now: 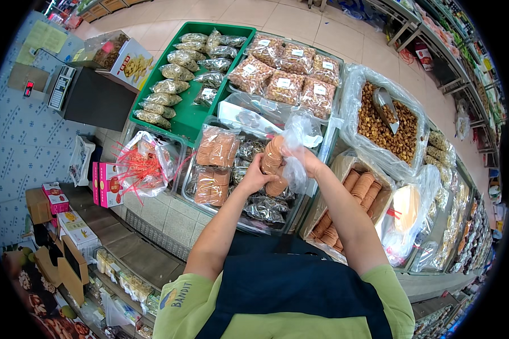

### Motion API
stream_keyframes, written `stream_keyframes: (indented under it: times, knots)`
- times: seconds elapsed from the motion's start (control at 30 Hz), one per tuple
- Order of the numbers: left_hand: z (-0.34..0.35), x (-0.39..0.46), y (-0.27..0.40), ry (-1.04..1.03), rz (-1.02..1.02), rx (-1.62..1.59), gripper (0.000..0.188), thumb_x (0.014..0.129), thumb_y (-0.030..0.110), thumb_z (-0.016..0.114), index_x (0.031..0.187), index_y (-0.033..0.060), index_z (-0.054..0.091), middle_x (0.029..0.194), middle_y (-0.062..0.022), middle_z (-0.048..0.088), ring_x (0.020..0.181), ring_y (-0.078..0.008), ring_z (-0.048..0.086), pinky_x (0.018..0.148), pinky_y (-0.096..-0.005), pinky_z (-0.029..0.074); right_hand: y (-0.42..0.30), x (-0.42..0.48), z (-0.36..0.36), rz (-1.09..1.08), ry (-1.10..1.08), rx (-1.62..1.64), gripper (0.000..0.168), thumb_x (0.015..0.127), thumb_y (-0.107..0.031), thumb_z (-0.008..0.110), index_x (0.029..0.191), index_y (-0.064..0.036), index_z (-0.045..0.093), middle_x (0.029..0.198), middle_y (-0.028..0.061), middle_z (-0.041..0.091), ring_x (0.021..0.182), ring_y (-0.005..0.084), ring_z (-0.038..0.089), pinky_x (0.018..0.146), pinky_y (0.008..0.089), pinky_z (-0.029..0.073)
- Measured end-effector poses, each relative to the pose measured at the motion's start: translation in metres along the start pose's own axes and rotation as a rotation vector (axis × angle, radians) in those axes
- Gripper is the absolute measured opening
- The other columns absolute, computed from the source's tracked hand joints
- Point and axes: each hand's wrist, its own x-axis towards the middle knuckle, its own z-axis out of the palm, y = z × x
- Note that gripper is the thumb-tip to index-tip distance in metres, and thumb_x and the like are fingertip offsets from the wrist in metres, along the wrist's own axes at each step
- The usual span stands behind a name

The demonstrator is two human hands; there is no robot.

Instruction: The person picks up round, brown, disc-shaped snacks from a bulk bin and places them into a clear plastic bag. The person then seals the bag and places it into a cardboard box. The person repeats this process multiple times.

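Note:
My left hand [258, 176] grips a stack of thin round brown wafers [272, 154], its thumb pressed across them. Another short stack lies against its fingertips, lower down. My right hand [309, 163] holds a clear plastic bag [296, 144] around the wafers' right side; its fingers are partly hidden behind the bag. Both hands are above a clear plastic bin [185, 186] containing bagged wafer stacks [212, 186] and dark packaged goods [265, 209]. To the right, a lined carton [309, 224] holds more loose wafer stacks [360, 186].
A green tray [191, 99] of small bags and several bags of pinkish nuts [284, 82] lie beyond. At right is a lined bin of brown snacks [401, 140] with a metal scoop [384, 106]. A bag of red ties [146, 163] sits left.

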Motion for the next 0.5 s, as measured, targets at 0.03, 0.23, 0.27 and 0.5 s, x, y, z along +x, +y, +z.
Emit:
stream_keyframes:
  times: [0.03, 0.23, 0.27, 0.5]
  knots:
    - [-0.002, 0.001, -0.004, -0.003, 0.006, 0.006, 0.078, 0.067, 0.005, 0.084, 0.129, -0.0003, 0.037, 0.119, -0.0103, 0.056, 0.11, -0.0188, 0.055, 0.095, -0.034, 0.046, -0.001, -0.001, 0.001, 0.007, 0.003, -0.006, 0.042, 0.088, -0.037, 0.067, 0.117, -0.007, 0.061, 0.103, 0.0014, 0.064, 0.089, 0.013, 0.061, 0.076, 0.0312, 0.052]
    - [-0.003, -0.002, 0.003, -0.036, -0.049, 0.016, 0.071, 0.072, 0.004, 0.079, 0.129, 0.0005, 0.037, 0.123, -0.0102, 0.055, 0.113, -0.0183, 0.054, 0.098, -0.0336, 0.044, -0.005, -0.006, 0.0, 0.013, -0.001, -0.082, 0.039, 0.087, -0.03, 0.071, 0.115, -0.006, 0.061, 0.101, 0.0029, 0.065, 0.089, 0.0121, 0.062, 0.076, 0.0305, 0.052]
    - [-0.003, -0.003, 0.005, -0.044, -0.047, 0.041, 0.069, 0.074, 0.003, 0.078, 0.129, 0.001, 0.037, 0.124, -0.0101, 0.054, 0.114, -0.018, 0.054, 0.098, -0.0335, 0.044, -0.003, -0.003, 0.0, -0.015, 0.001, -0.093, 0.039, 0.086, -0.029, 0.071, 0.115, -0.006, 0.061, 0.101, 0.0031, 0.065, 0.09, 0.0119, 0.062, 0.077, 0.0303, 0.052]
    - [0.007, -0.004, 0.019, -0.011, -0.053, -0.021, 0.067, 0.074, 0.009, 0.08, 0.127, 0.0026, 0.04, 0.12, -0.0081, 0.055, 0.111, -0.0163, 0.054, 0.096, -0.0326, 0.045, -0.007, -0.003, 0.007, -0.031, -0.046, -0.131, 0.041, 0.084, -0.027, 0.073, 0.116, -0.003, 0.061, 0.107, 0.0036, 0.065, 0.097, 0.0123, 0.06, 0.086, 0.0277, 0.048]
